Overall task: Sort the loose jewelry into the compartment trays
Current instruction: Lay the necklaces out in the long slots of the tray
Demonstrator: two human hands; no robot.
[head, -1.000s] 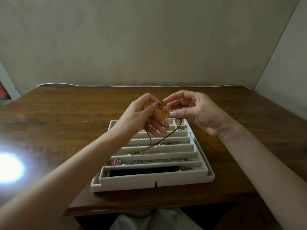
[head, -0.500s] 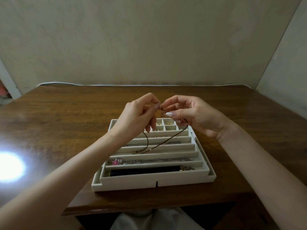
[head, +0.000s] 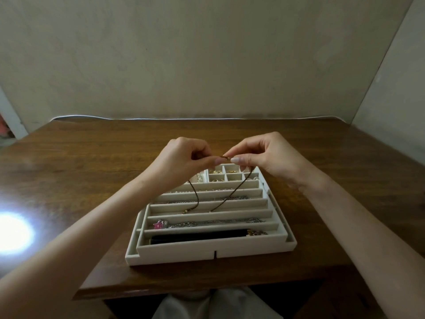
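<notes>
Hands [head: 181, 157] [head: 271, 155] pinch cord [head: 197, 199] above tray [head: 207, 252] far edge

The 2 bare forearms reach in from the near left and the near right, and the hands meet in the middle, raised. The left hand [head: 181, 157] is knuckles up, thumb and forefinger pressed together, the other fingers curled under. The right hand [head: 266, 155] mirrors it, with the thumb nail turned to the near side. The 2 pinches almost touch. Both appear to grip the same thin brown cord [head: 197, 200], though the exact contact is too small to see.
</notes>
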